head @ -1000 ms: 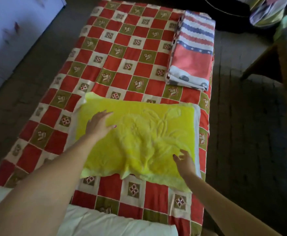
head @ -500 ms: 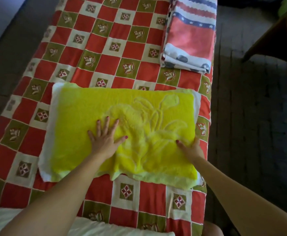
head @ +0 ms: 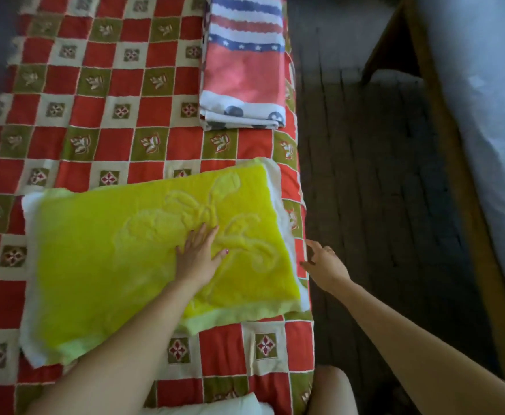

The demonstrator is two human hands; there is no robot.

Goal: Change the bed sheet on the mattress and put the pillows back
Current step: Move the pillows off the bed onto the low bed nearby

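Observation:
A yellow pillow (head: 119, 259) with a raised flower pattern and white edging lies across the mattress, which is covered by a red, olive and cream checked sheet (head: 101, 94). My left hand (head: 198, 254) rests flat on the pillow's right half, fingers spread. Just past the pillow's right edge, at the bed's side, my right hand (head: 324, 263) hovers with its fingers apart and nothing in it. A folded striped and pink sheet (head: 242, 76) sits on the far right of the bed.
Part of a white pillow (head: 215, 407) shows at the bottom edge. Dark floor (head: 374, 175) runs along the bed's right side. A wooden-framed piece of furniture (head: 461, 181) with pale cloth stands at the far right. My knee (head: 332, 390) is beside the bed's corner.
My right hand has come off the pillow and moved out past its right edge. My left hand slid rightward across the pillow. The view has shifted right.

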